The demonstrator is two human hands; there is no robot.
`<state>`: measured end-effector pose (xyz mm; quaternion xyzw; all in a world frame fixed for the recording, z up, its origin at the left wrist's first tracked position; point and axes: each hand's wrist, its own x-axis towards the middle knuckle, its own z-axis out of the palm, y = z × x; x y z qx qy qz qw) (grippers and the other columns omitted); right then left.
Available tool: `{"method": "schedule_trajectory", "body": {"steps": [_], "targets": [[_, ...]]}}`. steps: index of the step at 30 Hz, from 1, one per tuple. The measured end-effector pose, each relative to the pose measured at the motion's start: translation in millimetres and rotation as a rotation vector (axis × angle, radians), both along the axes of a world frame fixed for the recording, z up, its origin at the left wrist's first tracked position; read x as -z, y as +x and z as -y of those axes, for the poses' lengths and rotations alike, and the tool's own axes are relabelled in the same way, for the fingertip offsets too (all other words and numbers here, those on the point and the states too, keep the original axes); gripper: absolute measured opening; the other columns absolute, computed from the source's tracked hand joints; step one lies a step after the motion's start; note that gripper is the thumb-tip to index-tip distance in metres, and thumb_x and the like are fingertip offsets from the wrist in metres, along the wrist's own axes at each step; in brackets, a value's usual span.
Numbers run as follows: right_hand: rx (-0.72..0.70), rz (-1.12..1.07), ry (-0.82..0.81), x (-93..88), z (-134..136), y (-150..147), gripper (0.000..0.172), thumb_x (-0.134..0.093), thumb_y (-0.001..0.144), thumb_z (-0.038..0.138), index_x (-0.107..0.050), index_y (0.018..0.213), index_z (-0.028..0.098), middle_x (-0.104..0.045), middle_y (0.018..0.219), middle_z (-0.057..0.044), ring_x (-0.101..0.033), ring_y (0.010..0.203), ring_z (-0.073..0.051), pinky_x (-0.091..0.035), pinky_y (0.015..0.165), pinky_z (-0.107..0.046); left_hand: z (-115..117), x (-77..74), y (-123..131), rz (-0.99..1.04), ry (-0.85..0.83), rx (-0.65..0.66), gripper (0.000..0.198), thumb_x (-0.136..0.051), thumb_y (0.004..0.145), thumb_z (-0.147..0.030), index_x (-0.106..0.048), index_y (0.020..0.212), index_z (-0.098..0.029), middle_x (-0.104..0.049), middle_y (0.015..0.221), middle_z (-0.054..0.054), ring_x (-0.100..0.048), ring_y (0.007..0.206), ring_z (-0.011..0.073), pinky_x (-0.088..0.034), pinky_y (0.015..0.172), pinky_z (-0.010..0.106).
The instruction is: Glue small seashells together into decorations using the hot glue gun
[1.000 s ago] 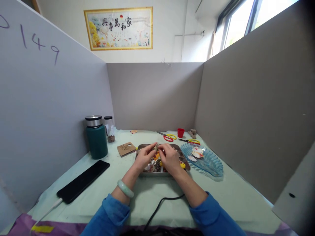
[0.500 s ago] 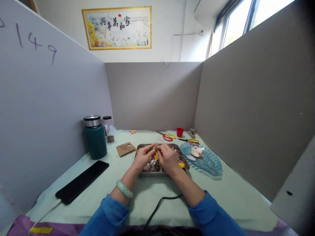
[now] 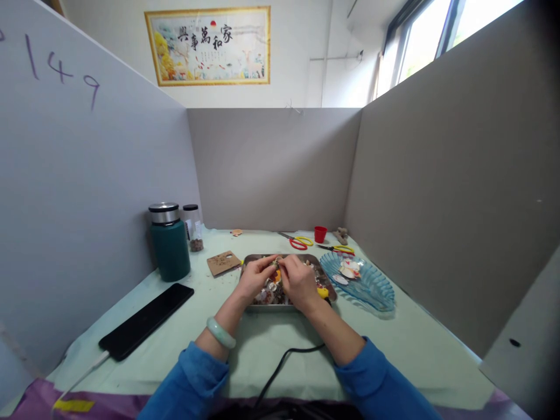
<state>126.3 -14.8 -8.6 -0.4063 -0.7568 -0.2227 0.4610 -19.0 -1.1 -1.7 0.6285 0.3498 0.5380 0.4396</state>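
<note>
Over a shallow metal tray (image 3: 280, 308), my left hand (image 3: 256, 279) and my right hand (image 3: 300, 283) meet at the fingertips. Both are closed in a pinch around a small ring-like piece (image 3: 277, 262), pale and partly hidden by the fingers; its kind is too small to make out. Below them the tray holds a jumble of small craft bits, among them white and orange ones. A yellow tool handle (image 3: 322, 293) shows at the tray's right side, beside my right wrist.
Right of the tray lies a blue glass dish (image 3: 371, 289) with paper cutouts. Scissors (image 3: 298, 242), pliers-like yellow-red handles (image 3: 343, 250) and a red cup (image 3: 320, 234) stand behind. Leftward are a brown card (image 3: 223, 263), green flask (image 3: 170, 248), jar (image 3: 193, 227) and phone (image 3: 146, 321). A black cable (image 3: 282, 361) runs in front.
The view has tilted down very slightly, by a few pixels. Both hands keep their pinch over the tray, with almost no visible movement.
</note>
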Motion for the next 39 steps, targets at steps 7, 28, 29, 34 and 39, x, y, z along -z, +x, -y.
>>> {"method": "schedule_trajectory", "body": {"steps": [7, 28, 29, 34, 39], "targets": [[-0.003, 0.013, -0.004, 0.0, 0.3, -0.1, 0.019, -0.043, 0.091, 0.017, -0.059, 0.082, 0.017, -0.060, 0.078, -0.006, -0.054, 0.068, -0.017, -0.035, 0.060, -0.027, -0.6, -0.2, -0.9, -0.024, -0.004, 0.027, 0.048, -0.070, 0.070, -0.036, -0.069, 0.110, -0.010, -0.072, 0.092, 0.009, -0.059, 0.069, 0.0151, -0.047, 0.066, 0.026], [-0.243, -0.305, -0.131, -4.0, -0.9, 3.0, 0.012, -0.050, 0.091, 0.021, -0.062, 0.091, 0.019, -0.065, 0.087, -0.005, -0.060, 0.081, -0.018, -0.044, 0.074, -0.028, 2.3, -1.8, -2.6, 0.404, -0.138, 0.214, 0.037, -0.077, 0.067, -0.025, -0.068, 0.101, -0.015, -0.067, 0.101, 0.008, -0.063, 0.076, 0.0141, -0.049, 0.074, 0.029], [-0.254, -0.291, -0.138, -4.2, -0.4, 2.6, 0.010, -0.051, 0.090, 0.020, -0.062, 0.091, 0.019, -0.065, 0.087, -0.005, -0.060, 0.080, -0.018, -0.044, 0.073, -0.028, 2.3, -1.9, -2.6, 0.412, -0.137, 0.218, 0.036, -0.076, 0.067, -0.025, -0.068, 0.101, -0.015, -0.067, 0.102, 0.008, -0.063, 0.079, 0.0145, -0.049, 0.075, 0.029], [-0.263, -0.285, -0.128, -4.2, 0.1, 2.0, 0.009, -0.053, 0.087, 0.015, -0.061, 0.088, 0.019, -0.066, 0.085, -0.004, -0.060, 0.077, -0.017, -0.042, 0.071, -0.027, -1.5, 3.0, -2.9, 0.384, -0.123, 0.227, 0.039, -0.075, 0.069, -0.024, -0.067, 0.106, -0.016, -0.067, 0.105, 0.009, -0.063, 0.083, 0.0158, -0.049, 0.078, 0.030], [-0.231, -0.209, -0.118, -4.1, 1.8, 2.2, 0.010, -0.051, 0.088, 0.016, -0.060, 0.084, 0.019, -0.064, 0.080, -0.004, -0.058, 0.073, -0.017, -0.041, 0.069, -0.028, -3.2, 6.3, -2.2, 0.305, -0.087, 0.154, 0.045, -0.076, 0.068, -0.025, -0.067, 0.111, -0.017, -0.067, 0.110, 0.010, -0.063, 0.091, 0.0193, -0.049, 0.083, 0.032]]}}
